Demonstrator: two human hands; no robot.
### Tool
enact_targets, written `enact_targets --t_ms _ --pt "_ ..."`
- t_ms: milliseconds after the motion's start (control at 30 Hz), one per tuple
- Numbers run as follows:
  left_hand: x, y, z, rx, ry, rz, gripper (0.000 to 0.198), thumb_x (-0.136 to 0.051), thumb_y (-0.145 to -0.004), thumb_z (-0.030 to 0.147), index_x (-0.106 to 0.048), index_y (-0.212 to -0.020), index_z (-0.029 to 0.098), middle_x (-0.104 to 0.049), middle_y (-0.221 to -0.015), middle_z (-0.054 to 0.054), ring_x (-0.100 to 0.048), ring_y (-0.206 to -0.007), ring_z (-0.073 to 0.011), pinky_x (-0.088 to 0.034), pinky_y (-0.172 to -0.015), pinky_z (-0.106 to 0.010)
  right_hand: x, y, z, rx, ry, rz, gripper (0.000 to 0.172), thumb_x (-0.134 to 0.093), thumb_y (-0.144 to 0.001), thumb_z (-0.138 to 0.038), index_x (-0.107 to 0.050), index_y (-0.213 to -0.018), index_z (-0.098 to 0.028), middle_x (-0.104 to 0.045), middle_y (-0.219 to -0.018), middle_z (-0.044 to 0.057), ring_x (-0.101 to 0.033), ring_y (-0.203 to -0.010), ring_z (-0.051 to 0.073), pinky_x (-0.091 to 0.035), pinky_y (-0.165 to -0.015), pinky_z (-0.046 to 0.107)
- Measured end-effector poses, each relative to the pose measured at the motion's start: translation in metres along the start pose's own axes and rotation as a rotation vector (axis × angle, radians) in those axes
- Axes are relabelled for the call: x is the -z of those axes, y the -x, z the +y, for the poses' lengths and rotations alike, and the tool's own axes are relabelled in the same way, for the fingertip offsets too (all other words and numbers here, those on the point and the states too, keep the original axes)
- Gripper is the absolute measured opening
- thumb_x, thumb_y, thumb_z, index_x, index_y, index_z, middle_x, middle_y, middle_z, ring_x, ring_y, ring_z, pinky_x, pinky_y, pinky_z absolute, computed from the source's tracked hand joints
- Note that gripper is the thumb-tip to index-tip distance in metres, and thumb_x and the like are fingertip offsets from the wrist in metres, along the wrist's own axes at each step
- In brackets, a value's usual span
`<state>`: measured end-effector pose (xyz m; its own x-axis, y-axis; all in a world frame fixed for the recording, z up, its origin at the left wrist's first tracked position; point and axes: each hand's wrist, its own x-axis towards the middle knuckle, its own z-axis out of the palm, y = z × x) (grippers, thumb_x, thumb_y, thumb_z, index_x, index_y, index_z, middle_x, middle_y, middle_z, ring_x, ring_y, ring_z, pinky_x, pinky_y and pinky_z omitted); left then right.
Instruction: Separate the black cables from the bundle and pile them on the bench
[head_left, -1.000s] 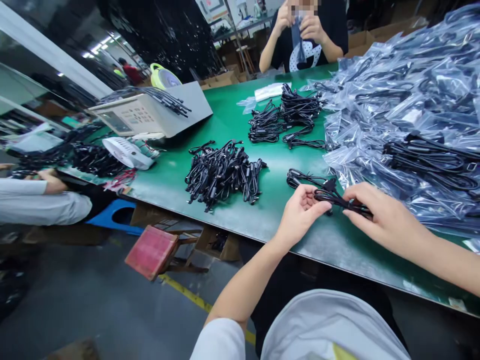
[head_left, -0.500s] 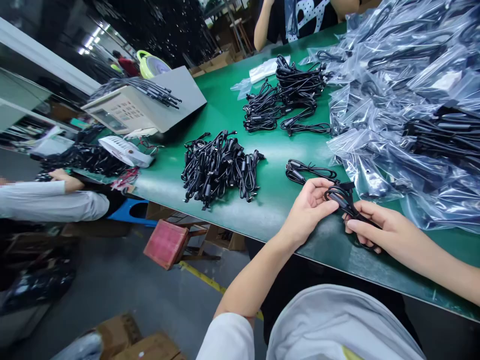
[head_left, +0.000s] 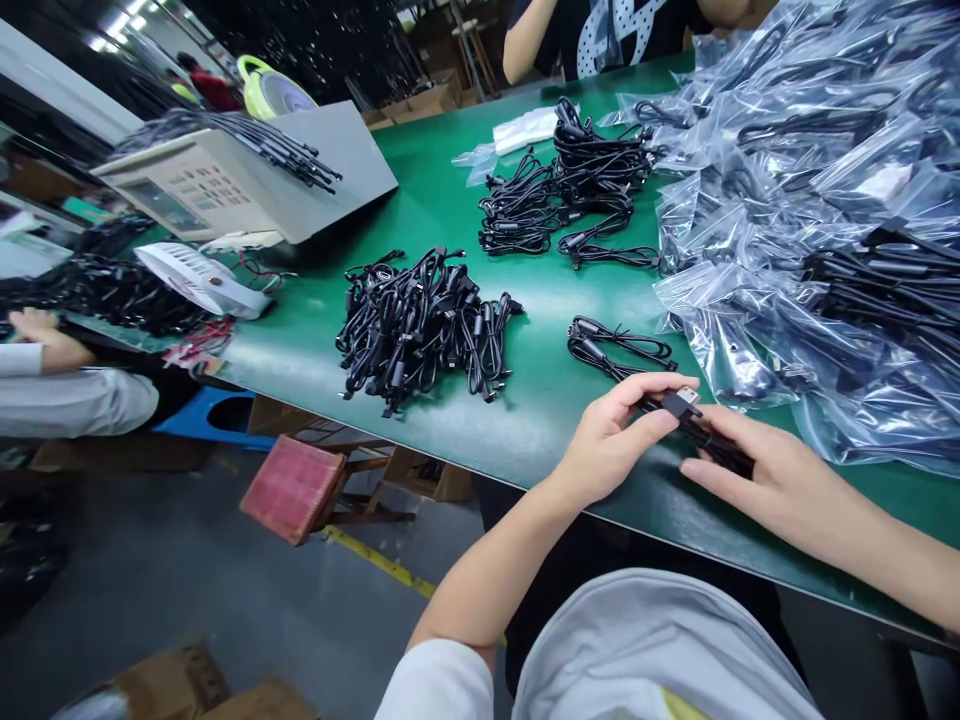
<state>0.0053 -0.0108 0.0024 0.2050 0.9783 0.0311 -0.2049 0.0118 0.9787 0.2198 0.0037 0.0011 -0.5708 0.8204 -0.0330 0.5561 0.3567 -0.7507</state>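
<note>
My left hand (head_left: 600, 445) pinches a coiled black USB cable (head_left: 724, 452) between thumb and fingers, close to its flat connector (head_left: 682, 402), whose metal tip shows. My right hand (head_left: 787, 485) is closed loosely round the other part of the same coil; its thumb lies along the near side, and its lower fingers are hidden. Just beyond my left hand, another tied black cable (head_left: 626, 348) lies on the green table (head_left: 540, 400). To the left sits a heap of black coiled cables (head_left: 420, 335).
More coiled cables (head_left: 566, 190) lie further back beside white plastic bags (head_left: 525, 130). Clear bags of cables (head_left: 810, 150) pile up at right. A beige instrument (head_left: 247, 180) and a white fan-like device (head_left: 199, 280) stand left. Another person's arm (head_left: 529, 40) shows across the table.
The cable coil has turned in my hands, and its metal connector tip now shows. My right thumb has moved off the coil's top. The view has shifted slightly right.
</note>
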Motion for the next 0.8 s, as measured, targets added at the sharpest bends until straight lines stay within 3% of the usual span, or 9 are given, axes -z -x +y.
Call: enact_targets --t_ms 67,133,233,333,433,600,700,800 --pt "0.001 0.0 0.002 0.051 0.029 -0.067 0.033 -0.071 -0.094 0.044 -0.073 -0.121 0.024 -0.071 -0.114 -0.006 -0.066 -0.094 -0.0171 -0.054 -0.09 -0.032 0.006 -0.005 -0.005 -0.117 -0.287 -0.222 0.041 -0.047 -0.104 -0.058 -0.071 -0.107 -0.025 -0.068 -0.079 0.001 -0.064 -0.071 0.021 -0.051 -0.066 0.034" --pt "0.002 0.0 0.003 0.05 0.023 -0.111 0.037 -0.072 -0.093 0.044 -0.072 -0.124 0.024 -0.07 -0.122 -0.008 -0.067 -0.101 -0.019 -0.054 -0.095 -0.033 0.01 -0.008 -0.008 -0.179 -0.44 -0.317 0.047 -0.043 -0.105 -0.061 -0.068 -0.09 -0.024 -0.065 -0.072 0.0 -0.061 -0.067 0.019 -0.049 -0.065 0.033" --pt "-0.001 -0.001 0.001 -0.021 -0.021 -0.093 0.046 -0.082 -0.085 0.039 -0.071 -0.127 0.025 -0.067 -0.132 -0.008 -0.062 -0.126 -0.0252 -0.047 -0.113 -0.038 0.009 -0.006 -0.008 -0.177 -0.421 -0.215 0.046 -0.048 -0.103 -0.063 -0.06 -0.08 -0.025 -0.066 -0.073 0.0 -0.06 -0.068 0.019 -0.047 -0.067 0.034" --pt "-0.005 -0.002 -0.003 -0.004 0.037 -0.049 0.04 -0.083 -0.084 0.034 -0.072 -0.121 0.023 -0.07 -0.129 -0.009 -0.064 -0.127 -0.0259 -0.049 -0.113 -0.041 0.003 -0.001 -0.007 -0.135 -0.291 -0.089 0.039 -0.051 -0.104 -0.057 -0.057 -0.082 -0.026 -0.065 -0.072 -0.001 -0.062 -0.068 0.02 -0.046 -0.068 0.035" --pt "-0.006 -0.003 -0.006 0.026 0.113 -0.035 0.036 -0.079 -0.088 0.032 -0.072 -0.123 0.024 -0.068 -0.139 -0.009 -0.067 -0.127 -0.0259 -0.05 -0.114 -0.043 -0.003 0.004 -0.005 -0.101 -0.222 -0.004 0.029 -0.052 -0.105 -0.052 -0.058 -0.09 -0.027 -0.065 -0.078 0.0 -0.064 -0.067 0.02 -0.046 -0.069 0.036" --pt "0.0 -0.003 -0.006 -0.109 -0.023 -0.101 0.031 -0.069 -0.096 0.029 -0.074 -0.126 0.027 -0.064 -0.15 -0.007 -0.052 -0.147 -0.0264 -0.037 -0.125 -0.046 -0.009 0.007 -0.003 -0.002 -0.057 0.159 0.024 -0.056 -0.103 -0.046 -0.052 -0.089 -0.027 -0.056 -0.081 0.0 -0.06 -0.069 0.021 -0.042 -0.064 0.036" --pt "0.002 -0.004 -0.006 -0.125 -0.03 -0.114 0.032 -0.066 -0.098 0.028 -0.074 -0.129 0.029 -0.062 -0.152 -0.006 -0.053 -0.146 -0.0254 -0.037 -0.126 -0.045 -0.01 0.007 -0.004 0.023 -0.039 0.174 0.018 -0.057 -0.103 -0.044 -0.055 -0.096 -0.027 -0.058 -0.084 0.001 -0.058 -0.072 0.021 -0.042 -0.065 0.035" --pt "0.003 -0.004 -0.006 -0.079 0.01 -0.105 0.029 -0.066 -0.098 0.031 -0.075 -0.125 0.028 -0.062 -0.152 -0.007 -0.055 -0.143 -0.0266 -0.041 -0.122 -0.044 -0.008 0.005 -0.006 -0.039 -0.172 0.084 0.024 -0.051 -0.105 -0.048 -0.06 -0.097 -0.027 -0.064 -0.086 0.002 -0.061 -0.075 0.022 -0.046 -0.068 0.035"
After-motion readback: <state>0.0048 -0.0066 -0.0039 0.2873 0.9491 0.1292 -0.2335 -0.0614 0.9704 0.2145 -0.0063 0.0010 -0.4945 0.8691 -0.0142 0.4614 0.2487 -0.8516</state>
